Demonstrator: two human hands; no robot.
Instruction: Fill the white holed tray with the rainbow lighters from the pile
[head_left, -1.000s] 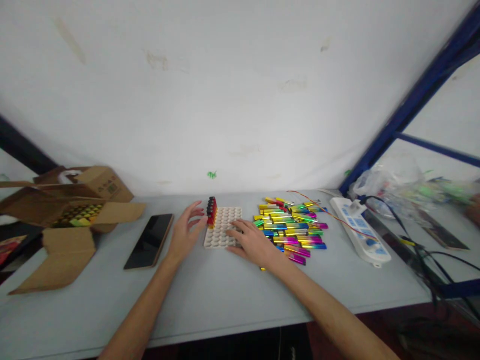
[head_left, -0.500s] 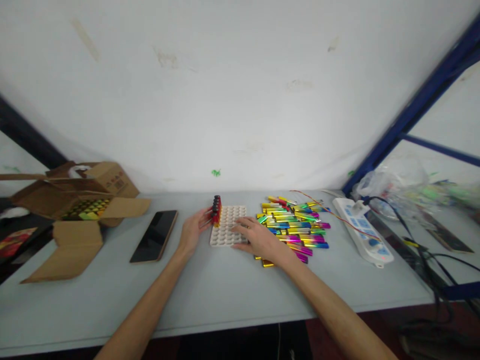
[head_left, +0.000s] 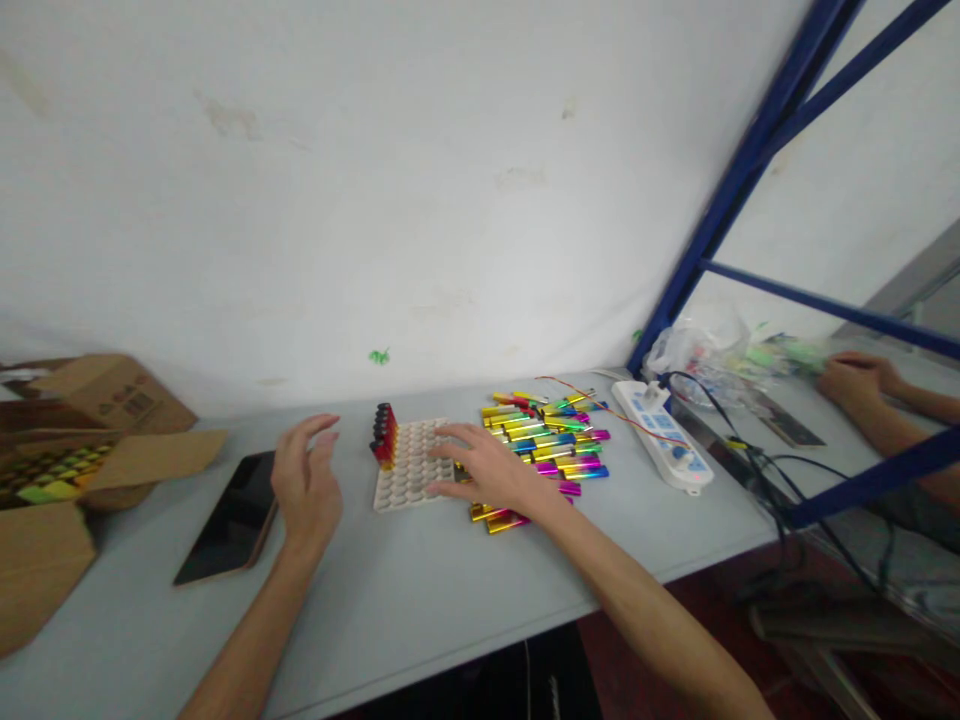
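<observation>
A white tray with rows of round holes (head_left: pixel 411 480) lies on the grey table. Several red and yellow tubes with black tops (head_left: pixel 385 437) stand upright along its left side. My left hand (head_left: pixel 306 480) is raised left of the tray, fingers apart, holding nothing, near the black phone (head_left: pixel 231 518). My right hand (head_left: pixel 480 465) is over the tray's right edge with its fingers spread and nothing seen in them. Beside and partly beneath it lies a pile of shiny multicoloured tubes (head_left: pixel 559 440).
Open cardboard boxes (head_left: pixel 127 392) stand at the left. A white power strip (head_left: pixel 664 440) with cables lies right of the pile. Behind the blue frame (head_left: pixel 709 230) are plastic bags (head_left: pixel 701 360) and another person's hands (head_left: pixel 862 380).
The view has swung to the right, bringing another person's hands into sight. My left hand has let go of the black-topped tubes and moved away left. My right hand stays by the tray.
</observation>
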